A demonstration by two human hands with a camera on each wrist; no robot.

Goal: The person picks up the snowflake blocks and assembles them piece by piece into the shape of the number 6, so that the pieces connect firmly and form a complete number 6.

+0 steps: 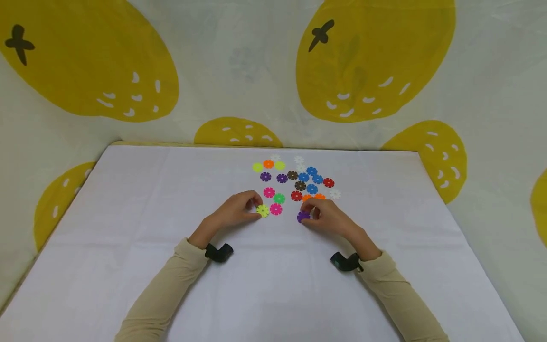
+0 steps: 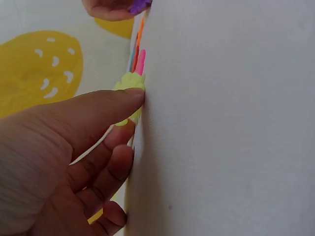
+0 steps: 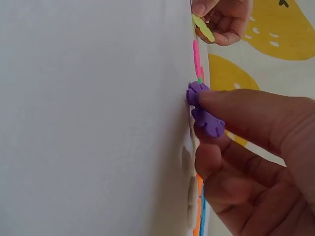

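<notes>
In the head view my left hand (image 1: 238, 208) pinches a yellow-green snowflake disc (image 1: 263, 211), slotted round its edge. The left wrist view has the thumb against the face of this disc (image 2: 129, 81). My right hand (image 1: 331, 218) pinches purple (image 1: 302, 217) snowflake plastic. Two purple parts (image 3: 210, 123) show round the thumb in the right wrist view; I cannot tell whether they are one disc or two. A pink disc (image 1: 276, 209) lies just right of the left hand's disc, with a green disc (image 1: 279, 198) behind it. Orange discs (image 1: 320, 197) lie partly behind the right hand.
More discs lie beyond the hands: blue (image 1: 312, 189), brown (image 1: 300, 185), red (image 1: 328, 182), purple (image 1: 265, 176), yellow (image 1: 258, 167) and white (image 1: 335, 194). A white cloth (image 1: 128, 218) covers the table. Behind its far edge hangs a fruit-patterned curtain (image 1: 239, 85).
</notes>
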